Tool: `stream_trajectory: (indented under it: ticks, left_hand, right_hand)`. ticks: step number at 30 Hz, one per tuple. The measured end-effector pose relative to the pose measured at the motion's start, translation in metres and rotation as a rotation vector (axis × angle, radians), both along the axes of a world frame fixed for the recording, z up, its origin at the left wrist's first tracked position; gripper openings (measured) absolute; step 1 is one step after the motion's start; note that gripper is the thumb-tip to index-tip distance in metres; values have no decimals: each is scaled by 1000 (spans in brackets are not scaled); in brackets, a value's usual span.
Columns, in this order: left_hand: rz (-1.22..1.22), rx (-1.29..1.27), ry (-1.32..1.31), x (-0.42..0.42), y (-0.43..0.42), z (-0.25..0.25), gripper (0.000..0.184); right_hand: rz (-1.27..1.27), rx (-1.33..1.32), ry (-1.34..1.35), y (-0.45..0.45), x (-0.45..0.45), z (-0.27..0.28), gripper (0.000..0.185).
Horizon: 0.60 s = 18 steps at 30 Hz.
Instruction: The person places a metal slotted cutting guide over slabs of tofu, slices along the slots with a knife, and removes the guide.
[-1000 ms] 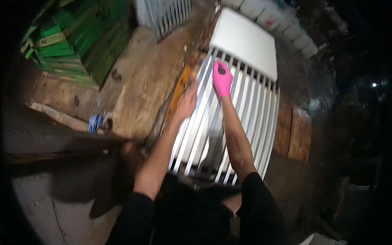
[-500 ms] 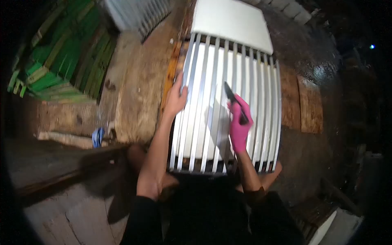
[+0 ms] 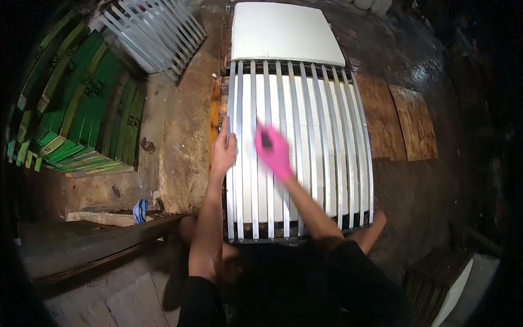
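Moved toward the left edge of the slatted silver metal frame (image 3: 297, 120), laid over a white slab (image 3: 262, 196), is the pink-gloved right hand (image 3: 275, 155), curled round a dark tool (image 3: 266, 140); the bare left hand (image 3: 223, 155) is held partly open at that edge.

A low wooden base (image 3: 216, 117), orange-brown along its left edge, carries a far white slab (image 3: 283, 32) and a near white slab (image 3: 260, 98), with a metal grille (image 3: 254, 92) over the near one. Two brown boards (image 3: 418, 125) lie flat on the dark floor (image 3: 392, 201) to the right.
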<state>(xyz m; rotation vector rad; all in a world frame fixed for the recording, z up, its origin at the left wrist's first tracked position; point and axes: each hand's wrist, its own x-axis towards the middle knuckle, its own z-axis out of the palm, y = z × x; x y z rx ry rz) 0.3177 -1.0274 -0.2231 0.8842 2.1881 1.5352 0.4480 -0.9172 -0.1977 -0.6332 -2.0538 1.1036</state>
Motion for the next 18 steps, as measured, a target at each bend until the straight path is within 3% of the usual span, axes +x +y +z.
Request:
stream_trajectory:
  ticks: [1, 3, 4, 6, 7, 10, 11, 14, 16, 18]
  left_hand:
    - [-1, -1, 29, 0, 1, 3, 55]
    - [4, -23, 40, 2, 1, 6, 55]
    - [16, -52, 35, 2, 3, 12, 55]
    - [34, -125, 23, 10, 1, 27, 54]
    - [10, -115, -57, 12, -4, 28, 55]
    - [-42, -25, -105, 5, -2, 21, 55]
    - [-43, -6, -37, 3, -3, 12, 55]
    - [-54, 2, 19, 2, -4, 8, 55]
    - [-61, -20, -19, 2, -1, 15, 55]
    - [-60, -57, -97, 5, -2, 19, 55]
  right_hand:
    - [56, -38, -51, -45, 59, 4, 16]
    - [196, -134, -18, -120, 163, 20, 32]
    - [319, -60, -129, -128, 195, 56, 31]
    - [343, -237, -31, -106, 214, 41, 24]
    - [165, -352, 116, -81, 180, 58, 18]
    - [-49, -104, 219, 36, 55, 49, 26]
    - [-55, 131, 234, 75, 11, 44, 27]
    - [-21, 108, -114, 139, -80, 77, 32]
    - [-28, 81, -276, 164, -116, 61, 42]
    - [-116, -62, -209, 156, -117, 27, 44]
